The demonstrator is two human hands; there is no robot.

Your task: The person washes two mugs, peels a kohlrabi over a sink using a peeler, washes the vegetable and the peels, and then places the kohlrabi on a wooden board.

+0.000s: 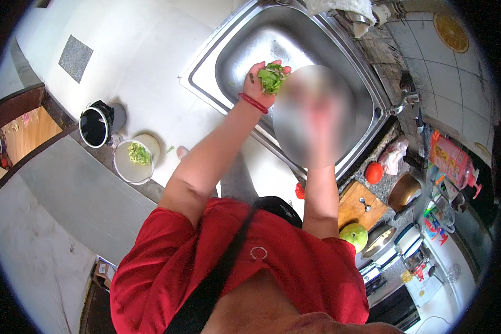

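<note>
Our left hand (260, 83) is clamped on a bunch of leafy greens (271, 78), bright green and crumpled, above the steel sink (245, 39). Right hand blurred; we cannot tell its grip. Right of the sink: two tomatoes (373, 172), one green apple (354, 235). Left: two buckets (133, 161).

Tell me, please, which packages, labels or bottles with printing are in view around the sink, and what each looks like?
Bottle: right of the sink, lying tilted; orange and pink, pump top.
Small packages: on the counter below the bottle; red, green and white, too small to tell apart.
Round sticker: on the tiled wall, upper right; an orange slice.
</note>
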